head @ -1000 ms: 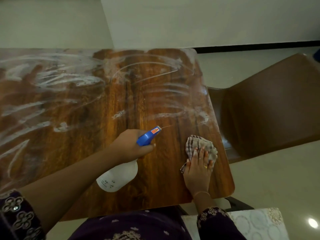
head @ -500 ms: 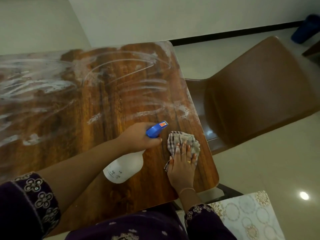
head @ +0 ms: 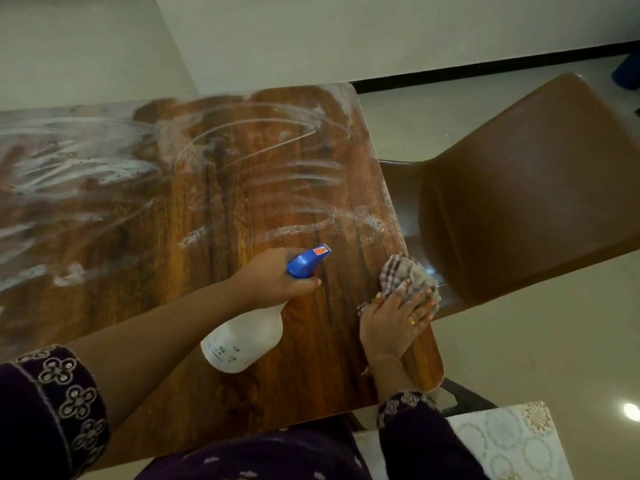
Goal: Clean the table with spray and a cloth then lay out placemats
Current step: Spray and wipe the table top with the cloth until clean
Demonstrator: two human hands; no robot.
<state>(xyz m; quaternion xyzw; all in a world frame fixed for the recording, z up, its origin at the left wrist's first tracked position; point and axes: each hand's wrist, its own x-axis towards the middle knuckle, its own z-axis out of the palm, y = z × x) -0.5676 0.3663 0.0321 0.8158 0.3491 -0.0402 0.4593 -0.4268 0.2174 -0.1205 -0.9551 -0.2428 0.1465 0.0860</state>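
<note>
Closest to the camera it's dark purple clothing with pale flower embroidery on the cuffs, and down in the bottom right corner there's a placemat [head: 512, 445] with a ring pattern, off the bench and beside the person; can't tell what it's lying on. Moving up, the right hand [head: 391, 317] is laid flat with fingers straight and spread, pressing down on a checked cloth [head: 401, 271] that's bunched up right at the right edge of the bench [head: 207, 209], near the front corner. There's a gold ring [head: 411, 320] on one finger. Just left of that, the left hand [head: 273, 275] is wrapped around the neck of the spray bottle [head: 246, 337], fingers curled under the blue trigger head [head: 306, 261]. The bottle is tilted, white body and base pointing back toward the person, nozzle aimed away over the wood. The two hands are near each other but not touching. Past them the glossy wood-grain top is covered in white smeary streaks [head: 86, 168], loops and arcs, heaviest on the left and toward the far edge. A brown chair [head: 519, 202] sits tucked against the right side of the bench. Beyond that there's pale shiny floor, a black skirting strip [head: 485, 69] and a plain light wall, plus something blue [head: 627, 74] cut off at the far right edge.
</note>
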